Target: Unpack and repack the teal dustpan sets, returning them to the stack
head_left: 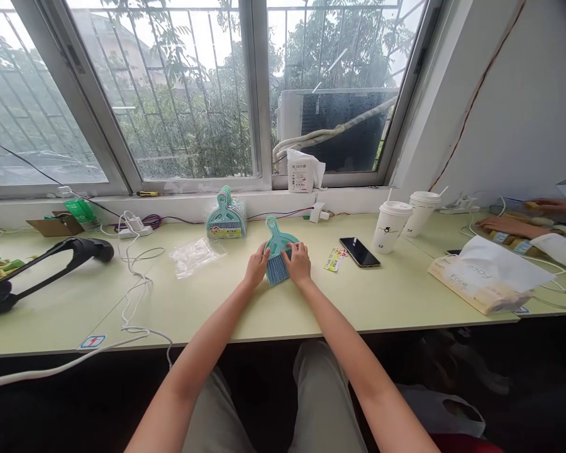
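A small teal dustpan and brush set (277, 267) lies at the middle of the table, its looped handle pointing to the window and its blue bristles toward me. My left hand (256, 265) grips its left edge. On the other side my right hand (299, 261) is closed on the brush and pan, fingers bent over the top. A crumpled clear plastic bag (193, 257) is to the left. Behind it stands a stack of similar sets in clear wrap (226, 217). A yellow-green printed card (334, 258) lies right of my right hand.
A phone (360, 251), two white cups (390, 226) and a tissue pack (481, 277) are on the right. White cables (139, 283) and a black frame-like object (51, 267) lie left. Another person's hands (507, 225) are at far right.
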### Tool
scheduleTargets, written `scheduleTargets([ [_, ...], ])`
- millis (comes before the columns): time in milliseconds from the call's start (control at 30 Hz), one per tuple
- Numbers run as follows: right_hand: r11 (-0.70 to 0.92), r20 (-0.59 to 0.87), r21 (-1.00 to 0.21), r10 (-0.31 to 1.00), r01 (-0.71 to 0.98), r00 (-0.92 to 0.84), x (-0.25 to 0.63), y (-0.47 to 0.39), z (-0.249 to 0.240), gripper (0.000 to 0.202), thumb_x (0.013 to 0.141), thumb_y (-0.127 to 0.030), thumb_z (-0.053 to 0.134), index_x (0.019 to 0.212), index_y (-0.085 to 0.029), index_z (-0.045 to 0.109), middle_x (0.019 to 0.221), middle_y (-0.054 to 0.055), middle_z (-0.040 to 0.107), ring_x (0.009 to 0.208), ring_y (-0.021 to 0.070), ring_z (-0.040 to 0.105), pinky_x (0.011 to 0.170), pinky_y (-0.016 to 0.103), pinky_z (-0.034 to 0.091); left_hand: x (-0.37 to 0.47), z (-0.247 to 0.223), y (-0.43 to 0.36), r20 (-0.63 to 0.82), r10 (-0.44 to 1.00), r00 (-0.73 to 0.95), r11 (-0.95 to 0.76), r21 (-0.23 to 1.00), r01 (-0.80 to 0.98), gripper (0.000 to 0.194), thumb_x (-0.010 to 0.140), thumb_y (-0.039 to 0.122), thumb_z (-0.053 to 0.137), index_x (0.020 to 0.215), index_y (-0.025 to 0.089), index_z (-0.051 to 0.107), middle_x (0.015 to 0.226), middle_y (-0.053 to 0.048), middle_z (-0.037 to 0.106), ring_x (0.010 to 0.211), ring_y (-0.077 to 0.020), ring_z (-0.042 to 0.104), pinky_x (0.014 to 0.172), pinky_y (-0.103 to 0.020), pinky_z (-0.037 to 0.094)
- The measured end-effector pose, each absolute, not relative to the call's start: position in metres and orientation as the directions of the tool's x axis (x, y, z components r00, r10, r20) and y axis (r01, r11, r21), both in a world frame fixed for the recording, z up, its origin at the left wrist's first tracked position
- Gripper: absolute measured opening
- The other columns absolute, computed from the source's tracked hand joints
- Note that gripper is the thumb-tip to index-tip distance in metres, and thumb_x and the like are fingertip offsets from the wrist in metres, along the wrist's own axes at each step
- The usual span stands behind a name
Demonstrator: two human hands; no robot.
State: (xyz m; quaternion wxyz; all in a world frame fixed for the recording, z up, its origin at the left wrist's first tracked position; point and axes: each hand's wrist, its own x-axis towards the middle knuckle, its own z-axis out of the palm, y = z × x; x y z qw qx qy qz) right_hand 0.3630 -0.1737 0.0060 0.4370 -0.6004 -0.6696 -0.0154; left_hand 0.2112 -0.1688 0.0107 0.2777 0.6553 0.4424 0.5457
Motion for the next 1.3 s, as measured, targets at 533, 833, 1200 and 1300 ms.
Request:
scheduleTargets([
  [533,0.090,0.506,-0.630,0.802,0.772,0.319,0.395,-0.170,0.025,0.034,0.096,-0.029,0.031,0.092,-0.017,0.063,0.105,0.013,0.059,0.106,0.0267,0.050,0.078,0.034,0.042,0.144,0.013,-0.134,0.320,0.929,-0.184,-0.126,0.742,0.658,0.025,0.088,0.040,0.051,0.092,0.025,0.070,0.094,-0.010,0.071,0.104,-0.0309,0.061,0.090,-0.037,0.042],
  [833,-0.141,0.387,-0.304,0.886,0.942,0.257,0.404,-0.168,0.007,0.033,0.090,-0.029,0.047,0.100,-0.009,0.071,0.111,0.022,0.062,0.111,0.0351,0.049,0.093,0.048,0.033,0.132,0.011,-0.136,0.354,0.917,-0.184,-0.010,0.480,0.877,0.039,0.093,0.043,0.039,0.088,0.021,0.072,0.105,-0.018,0.068,0.111,-0.0341,0.057,0.089,-0.041,0.043],
  [1200,-0.164,0.271,-0.269,0.933,0.949,0.238,0.404,-0.168,0.010,0.033,0.080,-0.034,0.060,0.100,-0.011,0.071,0.113,0.020,0.063,0.112,0.0336,0.047,0.095,0.046,0.027,0.134,0.012,-0.135,0.231,0.938,-0.259,0.138,0.437,0.889,0.028,0.088,0.035,0.047,0.091,0.021,0.070,0.105,-0.012,0.071,0.102,-0.0266,0.062,0.078,-0.031,0.044],
  [1300,-0.157,0.329,-0.329,0.905,0.931,0.269,0.403,-0.171,0.017,0.028,0.079,-0.033,0.058,0.095,-0.014,0.072,0.112,0.018,0.063,0.111,0.0322,0.047,0.093,0.044,0.027,0.134,0.009,-0.134,0.255,0.937,-0.239,0.112,0.429,0.897,0.023,0.085,0.034,0.051,0.086,0.020,0.069,0.100,-0.011,0.071,0.098,-0.0268,0.063,0.076,-0.031,0.044],
])
